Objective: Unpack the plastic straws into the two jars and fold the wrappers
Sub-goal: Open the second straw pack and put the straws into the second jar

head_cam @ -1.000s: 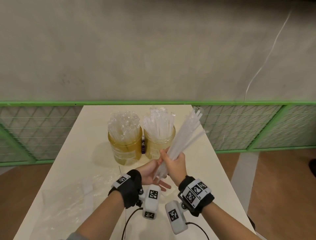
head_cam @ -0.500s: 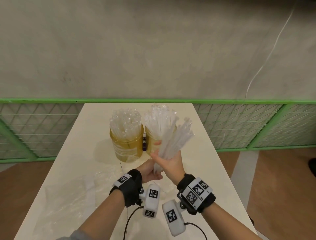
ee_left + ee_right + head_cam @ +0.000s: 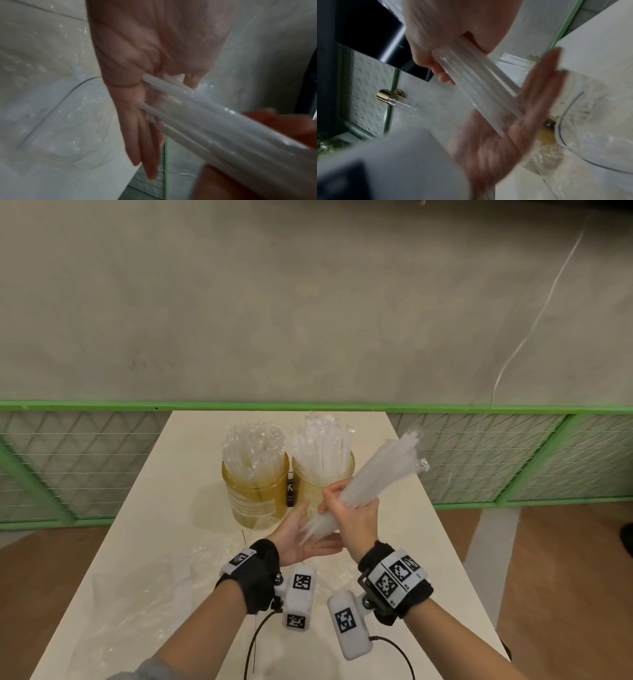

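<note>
Above the counter [image 3: 144, 508] in the head view, the right hand [image 3: 356, 517] grips a bundle of plastic straws [image 3: 376, 474] tilted up to the right, its lower ends against the flat palm of the left hand [image 3: 301, 537]. Two amber jars [image 3: 255, 491] full of straws stand just beyond; clear wrappers [image 3: 147, 587] lie at the left.

From the left wrist, straight fingers [image 3: 142, 142] meet the straw ends [image 3: 171, 102].

From the right wrist, curled fingers [image 3: 426, 59] clamp the bundle [image 3: 471, 86].

Two amber glass jars [image 3: 255, 494] [image 3: 320, 479] packed with upright clear plastic straws stand side by side mid-table, blocking the centre; only a narrow gap with a small dark object [image 3: 290, 491] separates them. Crinkled clear plastic wrappers [image 3: 147, 587] cover the near left of the white table [image 3: 191, 433]. The far strip behind the jars lies bare.
</note>
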Demonstrator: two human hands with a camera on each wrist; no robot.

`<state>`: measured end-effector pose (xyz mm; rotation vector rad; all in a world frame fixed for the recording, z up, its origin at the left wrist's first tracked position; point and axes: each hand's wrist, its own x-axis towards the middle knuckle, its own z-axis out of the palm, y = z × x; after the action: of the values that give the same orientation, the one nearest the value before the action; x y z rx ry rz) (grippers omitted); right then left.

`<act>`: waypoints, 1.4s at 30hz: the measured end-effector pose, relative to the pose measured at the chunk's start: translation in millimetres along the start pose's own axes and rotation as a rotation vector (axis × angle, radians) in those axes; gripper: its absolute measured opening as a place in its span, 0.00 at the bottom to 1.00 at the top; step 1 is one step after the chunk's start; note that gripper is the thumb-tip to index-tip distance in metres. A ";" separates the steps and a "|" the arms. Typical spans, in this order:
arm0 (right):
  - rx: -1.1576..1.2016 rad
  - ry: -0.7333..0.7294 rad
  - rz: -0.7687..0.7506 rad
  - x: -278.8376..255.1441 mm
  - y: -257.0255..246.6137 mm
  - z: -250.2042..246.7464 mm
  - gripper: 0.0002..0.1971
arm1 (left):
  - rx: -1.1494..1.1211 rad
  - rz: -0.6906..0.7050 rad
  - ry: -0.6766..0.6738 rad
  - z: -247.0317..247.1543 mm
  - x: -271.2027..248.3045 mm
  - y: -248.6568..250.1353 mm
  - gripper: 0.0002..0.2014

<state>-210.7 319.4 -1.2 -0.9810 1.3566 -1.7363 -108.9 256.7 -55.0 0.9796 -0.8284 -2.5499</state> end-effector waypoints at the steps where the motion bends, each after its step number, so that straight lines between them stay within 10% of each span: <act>1: -0.013 0.001 0.026 -1.1 3.4 -0.6 0.10 | -0.003 0.025 -0.007 3.7 -1.7 0.1 0.29; 15: 0.105 0.149 0.006 -4.6 7.7 -23.1 0.08 | 0.106 0.148 0.272 4.4 5.7 -2.5 0.09; 31: -0.204 0.022 -0.062 39.4 -16.7 -25.1 0.08 | 0.025 0.095 0.213 5.7 4.5 -13.4 0.21; 42: -0.143 0.161 -0.200 131.5 -29.7 -1.2 0.08 | 0.585 0.646 0.537 17.7 21.1 17.0 0.17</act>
<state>-274.2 210.0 45.6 -1.1072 1.5478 -1.9217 -135.3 241.0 -45.0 1.2136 -1.4473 -1.4299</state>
